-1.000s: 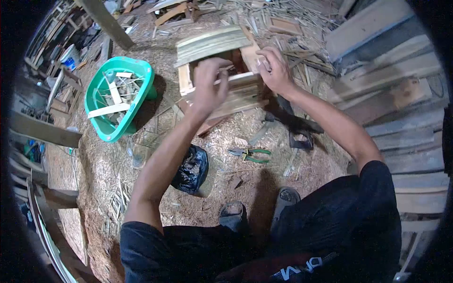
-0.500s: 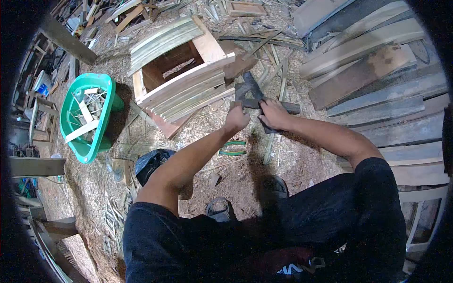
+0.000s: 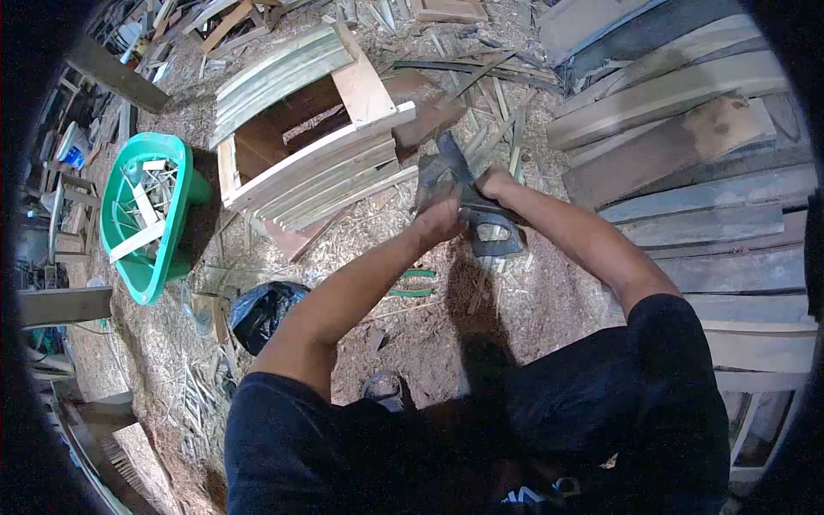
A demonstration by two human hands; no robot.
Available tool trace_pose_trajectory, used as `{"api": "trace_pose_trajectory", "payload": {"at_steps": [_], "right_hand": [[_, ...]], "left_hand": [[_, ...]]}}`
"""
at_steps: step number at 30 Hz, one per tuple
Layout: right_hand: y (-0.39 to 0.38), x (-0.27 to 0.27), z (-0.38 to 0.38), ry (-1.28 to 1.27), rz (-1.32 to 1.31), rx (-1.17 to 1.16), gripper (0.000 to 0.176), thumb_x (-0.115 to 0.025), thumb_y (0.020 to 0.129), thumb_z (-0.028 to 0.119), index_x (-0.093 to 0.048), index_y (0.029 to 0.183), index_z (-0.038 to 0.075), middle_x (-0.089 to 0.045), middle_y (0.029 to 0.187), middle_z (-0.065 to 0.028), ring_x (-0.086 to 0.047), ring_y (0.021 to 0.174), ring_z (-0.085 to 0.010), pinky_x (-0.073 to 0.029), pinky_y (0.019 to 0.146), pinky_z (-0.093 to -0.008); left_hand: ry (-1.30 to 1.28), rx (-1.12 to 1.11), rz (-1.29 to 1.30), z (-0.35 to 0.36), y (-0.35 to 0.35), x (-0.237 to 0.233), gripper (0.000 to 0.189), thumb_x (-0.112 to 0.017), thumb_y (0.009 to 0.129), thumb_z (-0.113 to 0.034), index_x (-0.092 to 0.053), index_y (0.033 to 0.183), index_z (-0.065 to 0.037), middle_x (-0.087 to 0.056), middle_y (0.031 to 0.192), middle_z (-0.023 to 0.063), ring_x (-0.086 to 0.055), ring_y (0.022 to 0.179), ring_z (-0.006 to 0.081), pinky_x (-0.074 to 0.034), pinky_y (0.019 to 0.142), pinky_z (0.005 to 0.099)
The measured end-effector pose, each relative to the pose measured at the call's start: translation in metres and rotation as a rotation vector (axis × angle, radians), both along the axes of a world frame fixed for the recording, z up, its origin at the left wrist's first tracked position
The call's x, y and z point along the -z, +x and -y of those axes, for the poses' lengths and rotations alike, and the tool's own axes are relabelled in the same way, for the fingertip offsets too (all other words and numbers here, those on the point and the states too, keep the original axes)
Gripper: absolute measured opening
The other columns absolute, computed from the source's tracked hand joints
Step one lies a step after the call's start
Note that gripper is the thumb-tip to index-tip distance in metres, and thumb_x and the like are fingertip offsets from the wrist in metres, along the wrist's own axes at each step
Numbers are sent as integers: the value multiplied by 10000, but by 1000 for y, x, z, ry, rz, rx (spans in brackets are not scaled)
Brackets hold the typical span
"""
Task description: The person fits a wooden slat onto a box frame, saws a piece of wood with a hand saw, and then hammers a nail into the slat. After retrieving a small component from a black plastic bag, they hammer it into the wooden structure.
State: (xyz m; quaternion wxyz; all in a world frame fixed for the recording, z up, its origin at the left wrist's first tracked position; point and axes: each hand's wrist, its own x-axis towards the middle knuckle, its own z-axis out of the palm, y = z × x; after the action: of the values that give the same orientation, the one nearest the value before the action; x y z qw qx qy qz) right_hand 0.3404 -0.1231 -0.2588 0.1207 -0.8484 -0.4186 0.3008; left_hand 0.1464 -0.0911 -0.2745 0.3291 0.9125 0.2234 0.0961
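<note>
My left hand [image 3: 442, 216] is closed on the near left part of a dark flat piece [image 3: 453, 156] with crossing arms. Against its right side my right hand [image 3: 495, 182] is closed too, gripping the same piece. A dark loop-shaped part [image 3: 498, 249] with an opening lies just below my hands. Green-handled pliers [image 3: 416, 283] rest on the ground nearer to me, left of that loop. Beyond my left hand stands a slatted wooden box frame [image 3: 322, 167] with an opening in its top.
A green tub [image 3: 200, 189] of wood scraps stands at left, with a black plastic bag [image 3: 262, 313] nearer me. Stacked boards [image 3: 678, 154] line the right side. Wood shavings and thin strips cover the ground.
The dark piece has turned, and its loop-shaped part now shows below my hands. My left hand has moved slightly nearer, and my right hand slightly farther away. The view has shifted a little.
</note>
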Motion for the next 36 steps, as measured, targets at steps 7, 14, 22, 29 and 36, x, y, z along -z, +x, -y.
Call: {"api": "trace_pose_trajectory", "payload": {"at_steps": [7,14,22,29,36], "right_hand": [[23,-55,5,52,10,4,239,-600,804,169,-700,845,-45,-679,837,-279,-681,843,-429,-533,733,-484],[13,-64,20,308,73,-183,141,-606,761,78,-661,853,-14,-650,819,-275,-661,832,-433,-509,734,-470],[-52,-139,67,486,120,-57,62,-569,913,38,-580,956,-4,-613,901,-221,-607,864,-407,-475,755,-453],[-55,-272,36,644,37,-144,128,-572,946,101,-587,1003,-12,-613,943,-230,-605,889,-424,-476,775,-472],[-116,-391,33,546,-419,-209,148,-652,917,106,-593,967,-20,-618,846,-197,-634,781,-341,-494,690,-402]], "left_hand": [[-151,-249,456,-13,12,-49,385,-648,837,-184,-570,1178,-22,-622,1086,237,-594,1035,413,-456,921,487],[-385,-389,657,-28,40,-127,254,-594,897,-82,-581,1143,-20,-609,997,180,-613,961,327,-480,891,409],[-394,-823,565,30,8,-143,353,-628,907,-147,-534,1196,31,-595,1104,212,-592,1025,365,-472,928,404],[-736,-886,483,45,-37,-244,455,-588,990,-282,-530,1327,19,-622,1239,181,-613,1100,250,-474,960,360],[-1057,-953,634,33,-65,-383,332,-605,994,-244,-650,1187,22,-684,931,33,-577,774,79,-486,704,248]]}}
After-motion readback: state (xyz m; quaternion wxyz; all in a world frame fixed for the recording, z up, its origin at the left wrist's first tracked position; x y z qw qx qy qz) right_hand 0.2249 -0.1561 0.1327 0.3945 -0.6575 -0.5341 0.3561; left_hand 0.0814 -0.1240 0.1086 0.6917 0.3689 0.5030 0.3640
